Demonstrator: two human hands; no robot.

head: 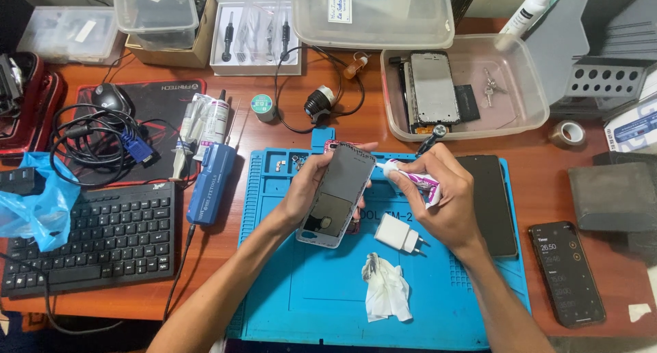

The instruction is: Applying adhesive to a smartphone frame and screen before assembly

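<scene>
At frame centre, the left hand gripped the tilted grey phone frame, while the right hand pinched a small white glue tube pointing left at its upper edge.

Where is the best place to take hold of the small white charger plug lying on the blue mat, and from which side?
Probably grip the white charger plug by its flat block body, pinching its two broad sides from above. Its metal prongs point right, toward the right hand, so avoid that end. Come from the lower left, where the blue mat is bare; the crumpled white cloth lies just below it.
</scene>
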